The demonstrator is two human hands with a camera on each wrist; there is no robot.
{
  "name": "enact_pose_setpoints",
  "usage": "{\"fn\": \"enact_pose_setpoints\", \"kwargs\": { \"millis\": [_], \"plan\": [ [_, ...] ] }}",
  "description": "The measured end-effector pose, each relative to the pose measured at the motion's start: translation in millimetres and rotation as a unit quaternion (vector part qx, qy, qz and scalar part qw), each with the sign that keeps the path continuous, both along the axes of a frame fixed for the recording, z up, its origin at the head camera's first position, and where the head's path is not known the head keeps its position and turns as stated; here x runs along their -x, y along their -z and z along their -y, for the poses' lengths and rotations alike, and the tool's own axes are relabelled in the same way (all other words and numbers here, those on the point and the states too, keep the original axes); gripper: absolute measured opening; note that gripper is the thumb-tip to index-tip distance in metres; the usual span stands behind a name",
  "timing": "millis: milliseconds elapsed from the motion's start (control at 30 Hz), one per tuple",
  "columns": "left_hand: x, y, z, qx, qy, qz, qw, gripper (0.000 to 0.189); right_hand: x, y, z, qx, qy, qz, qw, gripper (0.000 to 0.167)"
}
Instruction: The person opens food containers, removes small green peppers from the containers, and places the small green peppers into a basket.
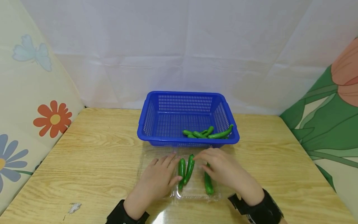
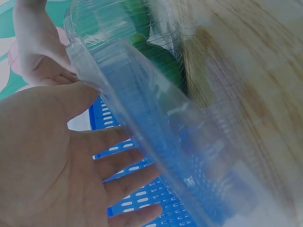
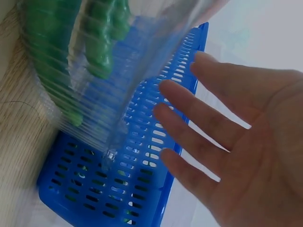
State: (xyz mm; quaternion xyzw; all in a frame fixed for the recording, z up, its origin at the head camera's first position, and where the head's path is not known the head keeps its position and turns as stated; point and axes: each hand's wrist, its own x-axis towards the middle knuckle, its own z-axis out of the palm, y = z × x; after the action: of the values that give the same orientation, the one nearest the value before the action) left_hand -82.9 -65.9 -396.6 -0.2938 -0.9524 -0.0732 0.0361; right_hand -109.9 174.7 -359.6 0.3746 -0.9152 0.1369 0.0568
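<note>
A clear plastic clamshell box (image 1: 195, 190) lies unfolded on the table, its lid half (image 1: 144, 161) to the left. Inside the right half are green chili peppers: two lie close together on the left, a pepper (image 1: 181, 169) and a slimmer pepper (image 1: 190, 168), while another pepper (image 1: 208, 185) lies on the right. My left hand (image 1: 158, 177) is over the middle fold, fingers extended, thumb close to the left pepper. Above the right-hand pepper, partly hiding it, hovers my right hand (image 1: 221, 166); its fingers are spread and hold nothing in the right wrist view (image 3: 246, 132).
Just behind the box stands a blue perforated basket (image 1: 167, 141), with several more green chili peppers (image 1: 221, 134) heaped in its right front corner. A white cloth (image 1: 179, 56) hangs behind the wooden table (image 1: 106, 149). Patterned panels flank both sides.
</note>
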Motion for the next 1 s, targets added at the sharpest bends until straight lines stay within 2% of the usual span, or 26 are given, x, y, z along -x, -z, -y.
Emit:
{"fn": "enact_pose_setpoints", "kwargs": {
  "millis": [167,367,667,833,1000],
  "plan": [
    [-0.6,-0.3,-0.1,-0.002,-0.001,0.003,1.0,0.059,-2.0,0.3,1.2,-0.02,-0.001,0.021,0.9996,0.034],
    [0.0,0.0,-0.1,-0.004,0.0,0.005,1.0,0.059,-4.2,0.9,1.4,-0.026,0.0,0.01,0.9996,0.038],
    [-0.6,2.3,-0.4,0.008,-0.003,0.011,0.9999,0.061,-6.4,7.3,1.6,-0.057,-0.015,0.019,0.9981,0.033],
    [-0.1,3.9,-0.7,0.01,-0.008,0.002,0.9999,0.061,-7.4,9.0,3.5,-0.07,-0.006,0.042,0.9967,0.032],
    [0.0,4.3,-1.0,0.012,-0.009,-0.001,0.9999,0.06,-9.0,10.8,4.3,-0.077,-0.001,0.045,0.996,0.032]
  ]
}}
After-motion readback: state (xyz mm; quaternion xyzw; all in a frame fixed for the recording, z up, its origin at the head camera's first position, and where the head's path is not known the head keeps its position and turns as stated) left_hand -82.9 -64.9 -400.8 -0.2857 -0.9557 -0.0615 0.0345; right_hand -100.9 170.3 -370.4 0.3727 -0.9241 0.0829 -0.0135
